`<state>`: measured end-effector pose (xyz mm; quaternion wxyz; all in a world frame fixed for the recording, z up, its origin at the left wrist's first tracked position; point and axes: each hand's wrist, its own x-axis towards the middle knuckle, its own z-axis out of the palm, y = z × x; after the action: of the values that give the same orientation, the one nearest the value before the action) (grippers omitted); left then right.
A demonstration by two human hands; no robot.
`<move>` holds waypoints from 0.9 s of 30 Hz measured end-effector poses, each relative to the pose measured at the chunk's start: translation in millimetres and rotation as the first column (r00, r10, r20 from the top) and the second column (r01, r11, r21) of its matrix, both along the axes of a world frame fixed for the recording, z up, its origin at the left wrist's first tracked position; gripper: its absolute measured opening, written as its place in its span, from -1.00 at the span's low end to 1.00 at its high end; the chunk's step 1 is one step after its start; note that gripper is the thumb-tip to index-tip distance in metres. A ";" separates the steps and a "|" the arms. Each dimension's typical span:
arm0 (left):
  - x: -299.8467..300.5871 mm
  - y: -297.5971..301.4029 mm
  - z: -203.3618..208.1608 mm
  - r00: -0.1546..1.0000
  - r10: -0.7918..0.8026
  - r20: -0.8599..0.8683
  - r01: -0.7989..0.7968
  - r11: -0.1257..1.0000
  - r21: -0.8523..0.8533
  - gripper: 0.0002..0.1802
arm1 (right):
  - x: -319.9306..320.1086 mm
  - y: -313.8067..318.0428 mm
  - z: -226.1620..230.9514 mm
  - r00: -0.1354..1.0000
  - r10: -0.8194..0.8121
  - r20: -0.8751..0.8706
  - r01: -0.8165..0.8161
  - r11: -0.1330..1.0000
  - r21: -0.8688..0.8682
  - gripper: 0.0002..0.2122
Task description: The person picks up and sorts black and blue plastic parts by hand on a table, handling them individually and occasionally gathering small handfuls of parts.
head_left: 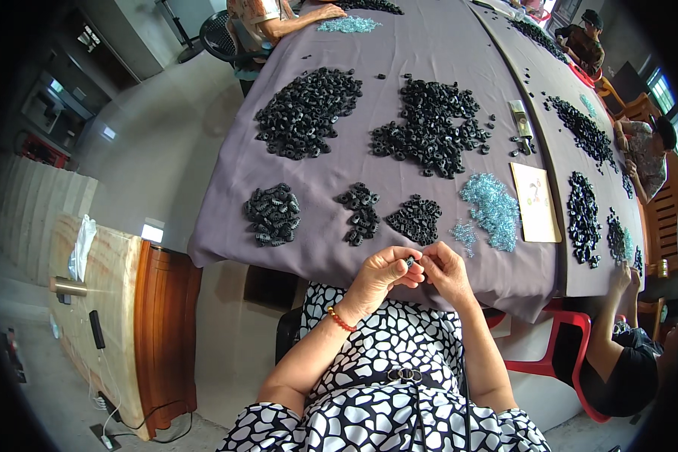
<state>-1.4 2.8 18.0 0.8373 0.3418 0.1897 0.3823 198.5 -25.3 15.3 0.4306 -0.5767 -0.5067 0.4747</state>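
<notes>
Pinching small black part [409, 261] in left hand [381, 276], at near edge of mauve tablecloth [316, 245]; right hand [447, 276] beside it, cannot tell whether gripping. Near-left black pile [272, 216] probably done; larger far-left black heap [309, 113], translucent blue pieces [493, 211] apparently left.

black plastic pieces [309, 113] – glossy, matt tablecloth [429, 45], shiny floor [162, 143]

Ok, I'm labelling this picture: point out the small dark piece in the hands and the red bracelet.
Small dark piece [410, 261]: head view, middle of its visible part.
Red bracelet [341, 321]: head view, middle of its visible beads.
</notes>
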 end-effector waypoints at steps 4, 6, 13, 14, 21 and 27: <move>-1.4 -0.9 -1.8 0.999 -0.028 -0.022 0.028 1.000 0.012 -0.49 | -0.7 -1.3 -1.4 1.000 -0.005 -0.005 0.005 1.000 0.012 -0.88; -1.2 -1.4 -1.9 0.999 -0.039 -0.031 0.039 0.999 0.010 -0.50 | -0.2 -1.6 -3.0 1.000 -0.001 0.006 0.001 1.000 0.029 -0.88; 2.2 0.6 9.3 0.999 0.001 -0.048 -0.001 1.000 0.016 -0.53 | 1.0 1.2 -1.8 1.000 -0.005 0.031 0.005 1.000 -0.001 -0.88; 2.2 1.3 5.3 0.999 -0.006 -0.042 0.007 1.000 0.018 -0.54 | 0.3 1.9 -0.3 1.000 -0.003 0.030 0.003 1.000 0.003 -0.88; 2.8 1.0 -5.1 1.000 -0.015 -0.025 0.015 1.000 0.011 -0.60 | -1.6 0.6 2.4 0.998 -0.024 0.055 0.023 1.000 0.013 -0.88; 3.5 -1.6 3.6 0.989 0.027 -0.148 -0.010 0.994 0.109 -0.62 | -1.4 -1.2 1.6 0.998 -0.024 0.059 0.024 1.000 0.007 -0.90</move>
<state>2.1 1.2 21.6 0.7973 0.4127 0.2341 0.3731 197.0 -26.4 16.9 0.4227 -0.5952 -0.5138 0.4505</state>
